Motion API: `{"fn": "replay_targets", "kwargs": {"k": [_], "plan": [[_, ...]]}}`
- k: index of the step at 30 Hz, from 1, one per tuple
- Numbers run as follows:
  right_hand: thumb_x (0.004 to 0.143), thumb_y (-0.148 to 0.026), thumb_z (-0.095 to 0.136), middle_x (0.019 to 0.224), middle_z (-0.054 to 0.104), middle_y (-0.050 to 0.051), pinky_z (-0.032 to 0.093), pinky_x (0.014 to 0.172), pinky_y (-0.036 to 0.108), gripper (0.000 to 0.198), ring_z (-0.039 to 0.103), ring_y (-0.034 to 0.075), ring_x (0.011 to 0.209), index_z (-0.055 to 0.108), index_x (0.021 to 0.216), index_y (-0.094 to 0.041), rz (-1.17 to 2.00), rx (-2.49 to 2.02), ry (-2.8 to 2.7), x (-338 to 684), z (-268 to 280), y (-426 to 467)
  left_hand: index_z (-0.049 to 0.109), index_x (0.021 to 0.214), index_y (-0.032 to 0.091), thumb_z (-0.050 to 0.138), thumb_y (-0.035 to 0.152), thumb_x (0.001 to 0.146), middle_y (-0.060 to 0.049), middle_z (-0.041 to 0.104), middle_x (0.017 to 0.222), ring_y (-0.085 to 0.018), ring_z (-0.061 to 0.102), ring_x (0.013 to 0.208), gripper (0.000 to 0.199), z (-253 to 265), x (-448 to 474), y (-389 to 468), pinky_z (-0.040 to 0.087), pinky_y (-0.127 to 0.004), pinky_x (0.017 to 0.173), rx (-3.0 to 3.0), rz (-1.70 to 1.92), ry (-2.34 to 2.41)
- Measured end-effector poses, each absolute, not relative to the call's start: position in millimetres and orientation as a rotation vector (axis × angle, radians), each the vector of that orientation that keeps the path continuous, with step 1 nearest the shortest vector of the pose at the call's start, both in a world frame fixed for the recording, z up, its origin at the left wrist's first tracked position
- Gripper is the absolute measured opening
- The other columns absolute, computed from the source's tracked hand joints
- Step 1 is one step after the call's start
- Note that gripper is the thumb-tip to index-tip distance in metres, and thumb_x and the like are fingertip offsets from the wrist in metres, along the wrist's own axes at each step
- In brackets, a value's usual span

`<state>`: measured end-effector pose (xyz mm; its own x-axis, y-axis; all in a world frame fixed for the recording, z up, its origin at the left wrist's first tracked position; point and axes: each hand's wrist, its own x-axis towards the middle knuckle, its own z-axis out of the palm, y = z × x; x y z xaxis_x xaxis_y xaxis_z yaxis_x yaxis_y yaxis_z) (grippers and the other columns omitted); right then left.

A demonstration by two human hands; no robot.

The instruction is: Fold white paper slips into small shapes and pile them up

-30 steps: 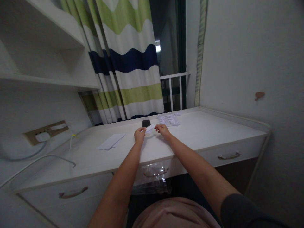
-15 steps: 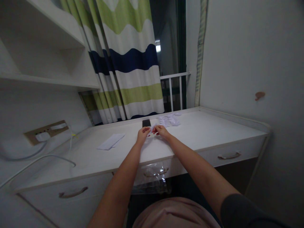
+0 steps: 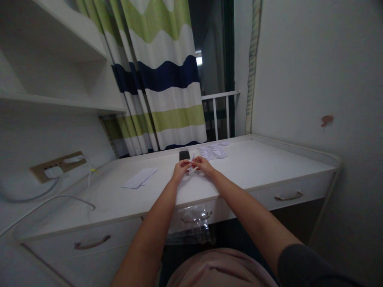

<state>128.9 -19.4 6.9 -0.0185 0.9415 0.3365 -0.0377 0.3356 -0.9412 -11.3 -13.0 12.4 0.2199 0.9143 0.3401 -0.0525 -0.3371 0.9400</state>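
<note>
Between my hands, just above the white desk, is a small piece of white paper, mostly covered by my fingers. My left hand pinches it from the left, and my right hand grips it from the right, the fingertips of both nearly meeting. A dark phone lies just behind my left hand. Several folded white paper pieces are grouped beyond my right hand. Flat white paper sheets lie to the left of my left hand.
A white cable runs over the desk's left side from a wall socket. Clear plastic hangs at the middle drawer. A shelf juts out at upper left; a striped curtain hangs behind the desk.
My fingertips have come closer together, and the paper between them has turned and shows less of its surface. The other things have stayed where they were.
</note>
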Motion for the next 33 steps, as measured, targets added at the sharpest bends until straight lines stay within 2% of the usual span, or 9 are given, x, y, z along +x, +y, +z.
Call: {"fn": "replay_targets", "kwargs": {"k": [11,21,27,33], "plan": [[0.065,-0.031,0.067,0.066,0.059,-0.003,0.045,0.05,0.021,0.025,0.06,0.011,0.061,0.049,0.078,-0.019,0.96,-0.925,-1.34,130.9,4.5,-15.6,0.06,0.073,0.016,0.073,0.03,0.052,-0.001,0.062,0.074,-0.013,0.058,0.07,0.029,10.8,-11.5,-9.9,0.048,-0.027,0.063,1.524,1.296,0.802],[0.069,-0.019,0.061,0.068,0.06,-0.002,0.049,0.054,0.025,0.016,0.061,0.012,0.06,0.049,0.078,-0.018,0.967,-0.905,-1.325,130.8,2.3,-11.1,0.059,0.078,0.015,0.073,0.027,0.053,-0.003,0.061,0.079,-0.014,0.059,0.073,0.031,8.6,-11.3,-5.2,0.051,-0.028,0.061,1.472,1.343,0.793],[0.067,-0.013,0.058,0.063,0.053,-0.005,0.05,0.053,0.025,0.019,0.056,0.009,0.051,0.047,0.082,-0.019,0.859,-0.941,-1.327,128.5,-2.7,-3.6,0.057,0.079,0.015,0.073,0.024,0.053,-0.002,0.06,0.08,-0.014,0.058,0.072,0.031,8.3,-10.9,-4.8,0.052,-0.028,0.059,1.46,1.35,0.773],[0.066,-0.01,0.056,0.071,0.053,-0.003,0.047,0.048,0.022,0.024,0.054,0.008,0.054,0.048,0.087,-0.018,0.709,-0.999,-1.356,124.6,-5.5,-4.0,0.057,0.077,0.014,0.072,0.024,0.052,-0.003,0.06,0.079,-0.013,0.056,0.071,0.031,4.5,-8.6,-1.5,0.05,-0.025,0.056,1.548,1.313,0.752]]}}
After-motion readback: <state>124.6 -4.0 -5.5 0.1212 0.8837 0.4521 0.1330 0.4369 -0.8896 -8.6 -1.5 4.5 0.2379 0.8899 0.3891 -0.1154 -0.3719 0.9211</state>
